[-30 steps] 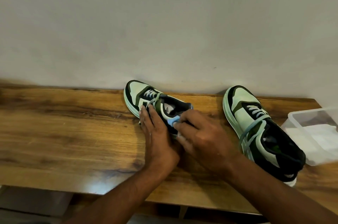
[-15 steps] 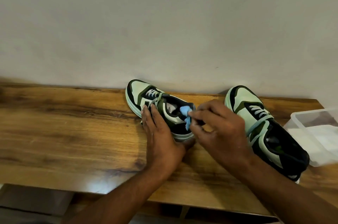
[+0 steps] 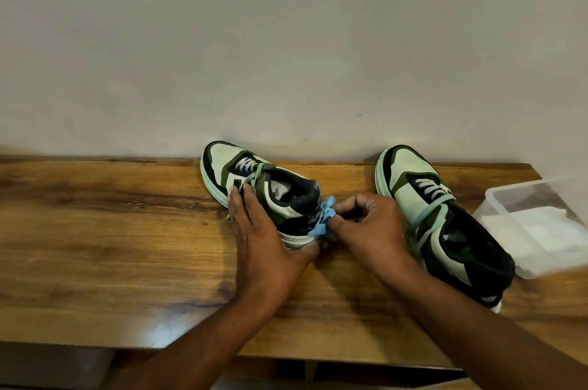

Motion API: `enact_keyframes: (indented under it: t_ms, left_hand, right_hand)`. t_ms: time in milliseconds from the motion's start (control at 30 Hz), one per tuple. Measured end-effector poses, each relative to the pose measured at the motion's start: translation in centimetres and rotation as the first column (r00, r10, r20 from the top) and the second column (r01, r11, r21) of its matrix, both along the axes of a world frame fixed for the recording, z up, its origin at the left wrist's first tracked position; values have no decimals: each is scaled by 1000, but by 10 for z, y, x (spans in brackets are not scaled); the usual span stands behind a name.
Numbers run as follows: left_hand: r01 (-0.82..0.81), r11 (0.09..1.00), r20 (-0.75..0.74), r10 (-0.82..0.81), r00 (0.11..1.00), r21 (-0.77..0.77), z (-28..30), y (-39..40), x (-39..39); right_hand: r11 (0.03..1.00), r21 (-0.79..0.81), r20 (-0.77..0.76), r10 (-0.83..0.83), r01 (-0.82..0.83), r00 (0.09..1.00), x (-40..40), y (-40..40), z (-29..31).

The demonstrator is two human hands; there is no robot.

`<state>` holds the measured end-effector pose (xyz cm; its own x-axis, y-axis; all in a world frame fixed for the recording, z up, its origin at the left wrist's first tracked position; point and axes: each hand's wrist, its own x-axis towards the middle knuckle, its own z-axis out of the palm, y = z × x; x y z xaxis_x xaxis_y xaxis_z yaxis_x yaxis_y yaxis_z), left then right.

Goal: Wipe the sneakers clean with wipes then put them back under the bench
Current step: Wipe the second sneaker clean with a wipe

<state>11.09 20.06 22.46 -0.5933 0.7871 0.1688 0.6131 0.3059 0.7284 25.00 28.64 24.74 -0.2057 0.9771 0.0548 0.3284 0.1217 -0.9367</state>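
Head view is showing the left hand (image 3: 264, 243) lying flat along the near side of the left sneaker (image 3: 264, 192), fingers straight and pressing it steady on the wooden bench (image 3: 111, 230), thumb tucking round under the heel. Just beside it, the right hand (image 3: 369, 227) is pinching a crumpled blue wipe (image 3: 323, 221) between thumb and curled fingertips, holding it against the heel of that same sneaker. Beyond the right hand's knuckles the second sneaker (image 3: 442, 224) is sitting on the bench, and further out on that side a clear plastic tub (image 3: 541, 224) with white wipes inside is resting at the bench's end.
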Motion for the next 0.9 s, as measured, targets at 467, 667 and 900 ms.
enact_keyframes:
  t_ms: [467,667,900]
  left_hand:
    - [-6,1000,-6,6,1000,-2,3,0,2]
    - [-4,1000,22,4,1000,9,6,0,3]
    - [-8,1000,-9,8,1000,-5,2,0,1]
  right_hand:
    - [996,-88,-74,-10,3,997,-6,0,9]
    - [979,204,-298,88,-27,951,-11,-11,26]
    - [995,-99,-147,-24,10,989,-8,-3,7]
